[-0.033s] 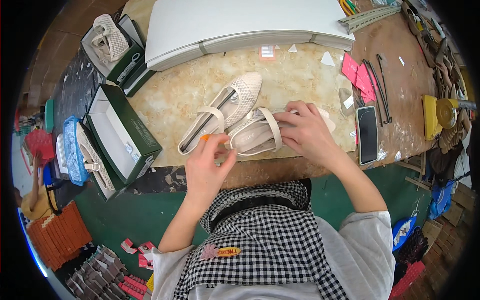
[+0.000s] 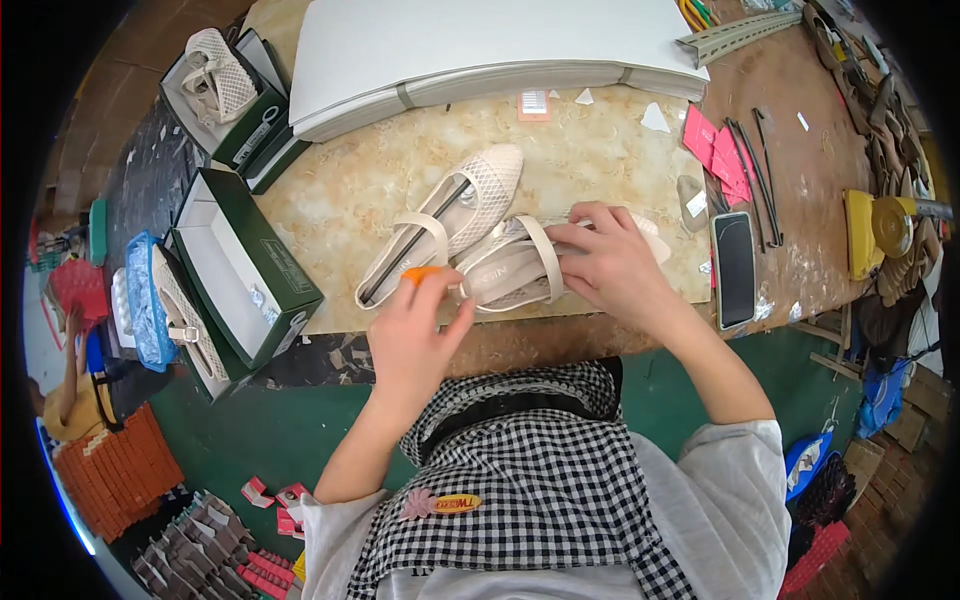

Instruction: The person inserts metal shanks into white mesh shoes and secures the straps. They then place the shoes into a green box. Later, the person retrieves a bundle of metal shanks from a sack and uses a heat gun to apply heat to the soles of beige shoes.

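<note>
Two cream mesh shoes with instep straps lie on the marbled board. My right hand [image 2: 610, 255] holds the nearer shoe [image 2: 495, 282] around its front part, by the strap, covering some of its mesh. By that shoe's heel is my left hand [image 2: 415, 325], its thumb and forefinger apart with nothing visible between them. Something orange [image 2: 418, 273] wraps one of its fingers. The other shoe [image 2: 488, 190] lies just beyond, toe pointing away to the right. A dark stick [image 2: 415, 240] runs along its inside.
White sheets [image 2: 480, 45] are stacked at the back. On the left, an open green shoebox [image 2: 262, 285] stands beside another shoe [image 2: 180, 315]; a second box [image 2: 232, 135] holds shoes. To the right are a phone [image 2: 735, 270], black sticks [image 2: 768, 180] and pink cards [image 2: 730, 165].
My left hand has shifted slightly left, and its fingers have come away from the nearer shoe's heel. My right hand and both shoes are almost unmoved.
</note>
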Tool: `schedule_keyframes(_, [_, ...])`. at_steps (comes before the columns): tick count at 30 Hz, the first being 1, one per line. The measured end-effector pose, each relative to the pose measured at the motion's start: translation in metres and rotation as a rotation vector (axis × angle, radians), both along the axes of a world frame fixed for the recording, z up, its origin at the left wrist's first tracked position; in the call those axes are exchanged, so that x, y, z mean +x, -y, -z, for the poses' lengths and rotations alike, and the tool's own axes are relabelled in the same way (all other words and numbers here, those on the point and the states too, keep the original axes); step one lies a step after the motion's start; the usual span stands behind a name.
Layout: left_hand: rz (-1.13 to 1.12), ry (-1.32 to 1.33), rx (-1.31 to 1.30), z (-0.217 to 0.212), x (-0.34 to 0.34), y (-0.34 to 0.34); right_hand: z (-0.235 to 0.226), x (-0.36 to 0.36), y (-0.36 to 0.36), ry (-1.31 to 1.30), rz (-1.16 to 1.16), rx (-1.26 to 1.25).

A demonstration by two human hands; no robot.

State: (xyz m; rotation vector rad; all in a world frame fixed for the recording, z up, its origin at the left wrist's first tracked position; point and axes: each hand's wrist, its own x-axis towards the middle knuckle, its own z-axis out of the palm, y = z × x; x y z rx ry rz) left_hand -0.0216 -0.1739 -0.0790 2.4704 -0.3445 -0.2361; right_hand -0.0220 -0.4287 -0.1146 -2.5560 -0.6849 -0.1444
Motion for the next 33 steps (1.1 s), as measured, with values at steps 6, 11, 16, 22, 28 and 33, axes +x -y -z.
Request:
schedule_keyframes(6, [0.464, 0.35, 0.363, -0.003, 0.006, 0.02, -0.003, 0.003, -0.009, -0.051, -0.014, -0.13])
schedule_keyframes(11, [0.646, 0.382, 0.63, 0.006, 0.012, 0.022, -0.02, -0.002, -0.007, 0.017, -0.062, -0.345])
schedule_keyframes(16, [0.73, 0.48, 0.545, 0.008, 0.012, 0.026, -0.018, -0.011, -0.001, 0.106, -0.035, -0.479])
schedule_keyframes(22, [0.572, 0.321, 0.23, 0.016, -0.04, 0.076, -0.019, 0.056, 0.023, -0.191, -0.317, -0.219])
schedule_keyframes(28, [0.514, 0.22, 0.235, 0.035, -0.058, 0.083, -0.033, 0.063, 0.024, -0.014, 0.121, -0.136])
schedule_keyframes(33, [0.456, 0.194, 0.283, 0.048, -0.057, 0.09, -0.027, -0.025, -0.02, -0.217, 0.254, -0.248])
